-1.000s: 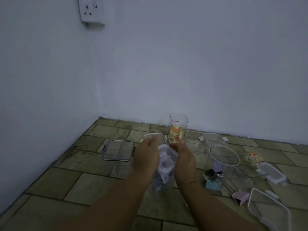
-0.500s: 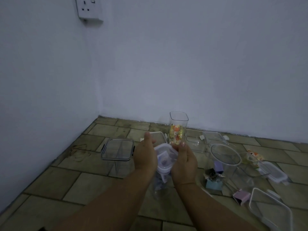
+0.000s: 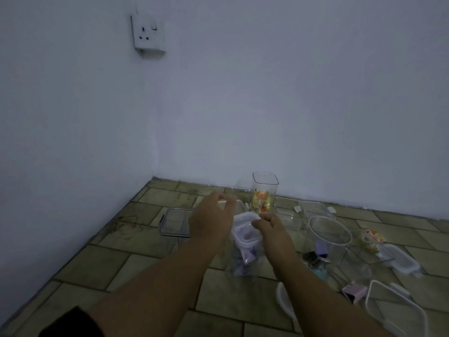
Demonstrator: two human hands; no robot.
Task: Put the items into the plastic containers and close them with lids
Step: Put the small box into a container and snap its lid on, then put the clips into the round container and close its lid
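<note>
Dim light; pale walls (image 3: 291, 93) meet at corner; wall socket (image 3: 148, 35); tiled floor (image 3: 102, 261).

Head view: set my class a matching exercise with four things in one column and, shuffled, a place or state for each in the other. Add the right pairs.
Things
1. tall square container
2. wall socket
3. small container
4. pink clip

Places or states
A. white lid on top, purple items inside
B. high on the left wall
C. lying on the floor tiles at the right
D. open, orange and yellow items inside

Pairs: 1-D, 2-B, 3-A, 4-C
</note>
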